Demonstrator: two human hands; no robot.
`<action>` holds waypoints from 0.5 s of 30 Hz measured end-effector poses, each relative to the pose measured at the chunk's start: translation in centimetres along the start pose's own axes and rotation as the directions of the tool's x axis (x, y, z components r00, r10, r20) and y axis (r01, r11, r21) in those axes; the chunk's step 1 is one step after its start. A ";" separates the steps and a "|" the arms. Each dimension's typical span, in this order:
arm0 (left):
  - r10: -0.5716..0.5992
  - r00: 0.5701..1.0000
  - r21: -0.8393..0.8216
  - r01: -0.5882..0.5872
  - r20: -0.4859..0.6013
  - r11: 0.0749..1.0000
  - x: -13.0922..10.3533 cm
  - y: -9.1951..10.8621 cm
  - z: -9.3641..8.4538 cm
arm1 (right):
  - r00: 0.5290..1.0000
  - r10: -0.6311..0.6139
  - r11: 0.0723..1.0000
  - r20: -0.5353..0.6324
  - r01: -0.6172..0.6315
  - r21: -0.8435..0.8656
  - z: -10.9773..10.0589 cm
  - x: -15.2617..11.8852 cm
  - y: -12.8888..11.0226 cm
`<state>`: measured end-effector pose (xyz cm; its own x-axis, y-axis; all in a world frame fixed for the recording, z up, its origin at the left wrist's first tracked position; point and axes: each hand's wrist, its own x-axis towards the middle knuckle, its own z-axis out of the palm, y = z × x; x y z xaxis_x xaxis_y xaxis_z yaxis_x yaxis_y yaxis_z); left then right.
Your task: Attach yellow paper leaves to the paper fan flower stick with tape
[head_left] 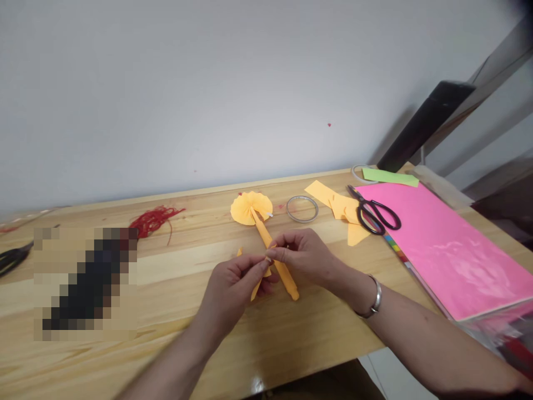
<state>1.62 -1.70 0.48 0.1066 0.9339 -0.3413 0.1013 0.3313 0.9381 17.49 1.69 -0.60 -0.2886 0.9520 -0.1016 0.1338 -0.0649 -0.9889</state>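
Observation:
My left hand (239, 280) is closed on a small orange paper piece (255, 290), whose pointed ends stick out around the fingers. Thumb and forefinger of my right hand (306, 254) are pinched together, touching the left fingertips. A tiny pale bit shows where they meet, too small to name. Beneath and beyond the hands, an orange paper flower with a round pleated head (244, 211) lies on the table, its rolled paper stem (285, 275) slanting toward me under my right fingers. A small whitish bit sticks out at the right edge of the head.
A tape roll (302, 209) lies right of the flower. Orange paper scraps (339, 203) and black-handled scissors (377, 216) sit by a pink paper pack (453, 250) with a green strip (390, 178). Red threads (156, 220) and black-handled pliers-like tool (14, 258) are at left.

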 end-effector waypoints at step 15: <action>-0.046 0.992 -0.436 0.093 0.118 0.895 1.1 -0.9 -0.8 | 0.654 -0.678 0.284 0.334 0.653 -0.702 0.1 -1.2 -0.1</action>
<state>0.87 -0.83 -0.72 0.2178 0.8954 -0.3885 -0.3304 0.4421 0.8339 17.70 0.49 -0.38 -0.5967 0.5671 0.5678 0.5149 0.8132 -0.2712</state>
